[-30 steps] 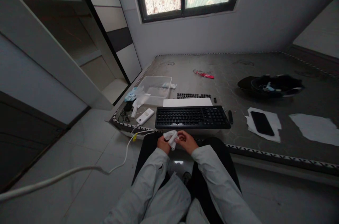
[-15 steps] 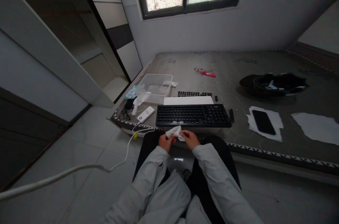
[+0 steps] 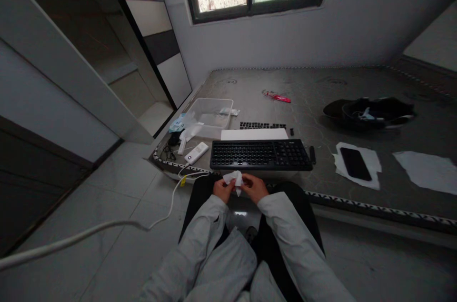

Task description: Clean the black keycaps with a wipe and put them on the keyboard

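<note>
Between my two hands is a crumpled white tissue (image 3: 235,178), held over the gap between my knees. My left hand (image 3: 223,190) pinches its left side, while the fingers of my right hand (image 3: 255,188) are closed on the right side. Just beyond them lies a black keyboard (image 3: 260,155), close to the front edge of the bed-like platform. A white box or board (image 3: 254,135) shows behind the keyboard, partly covered by it. Several loose black keycaps (image 3: 254,125) are lined up farther back.
At left are a clear plastic bin (image 3: 214,111), a white power strip (image 3: 197,153) and its cable (image 3: 171,206). To the right, a phone (image 3: 355,164) rests on paper, near a black cap (image 3: 367,114) and a white sheet (image 3: 426,172). A red packet (image 3: 277,97) lies behind.
The tissue has been bunched and turned, and one corner now hangs down. My right hand has shifted slightly left, nearer to my left hand.
</note>
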`<state>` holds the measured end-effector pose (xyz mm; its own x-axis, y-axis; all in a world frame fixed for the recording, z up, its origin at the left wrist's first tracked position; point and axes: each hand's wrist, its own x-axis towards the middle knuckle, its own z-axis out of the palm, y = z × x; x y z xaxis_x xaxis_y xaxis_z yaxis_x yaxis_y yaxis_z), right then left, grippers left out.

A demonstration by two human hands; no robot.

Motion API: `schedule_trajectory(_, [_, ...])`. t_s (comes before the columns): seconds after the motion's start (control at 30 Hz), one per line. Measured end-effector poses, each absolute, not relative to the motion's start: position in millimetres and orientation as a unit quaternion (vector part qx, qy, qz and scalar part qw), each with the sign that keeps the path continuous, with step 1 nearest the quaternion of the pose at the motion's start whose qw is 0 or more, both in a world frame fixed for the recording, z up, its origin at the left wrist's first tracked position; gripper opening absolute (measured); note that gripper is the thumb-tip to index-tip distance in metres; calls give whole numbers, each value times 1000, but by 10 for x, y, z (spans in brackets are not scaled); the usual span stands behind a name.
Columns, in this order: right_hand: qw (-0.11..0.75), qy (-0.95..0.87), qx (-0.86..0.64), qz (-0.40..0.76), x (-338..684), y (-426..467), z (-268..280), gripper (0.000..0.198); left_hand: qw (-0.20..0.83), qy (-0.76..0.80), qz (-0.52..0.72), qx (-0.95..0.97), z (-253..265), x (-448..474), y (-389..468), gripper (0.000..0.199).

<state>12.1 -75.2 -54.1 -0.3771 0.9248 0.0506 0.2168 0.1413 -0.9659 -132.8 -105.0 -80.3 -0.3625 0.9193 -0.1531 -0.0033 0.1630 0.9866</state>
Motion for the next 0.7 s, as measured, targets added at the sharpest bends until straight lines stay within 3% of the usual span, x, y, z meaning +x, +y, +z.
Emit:
schedule_trajectory(0.17, [344, -672, -444, 483, 156, -720, -526, 20, 429, 624, 536, 373, -749, -1313, -1075, 36])
schedule_trajectory(0.47, [333, -633, -423, 556, 155, -662, -700, 34, 446, 597, 552, 375, -647, -1287, -1113, 39])
schedule_trajectory(0.7, [306, -721, -433, 446, 230, -714, -532, 31, 461, 585, 558, 365, -745, -1303, -1081, 36])
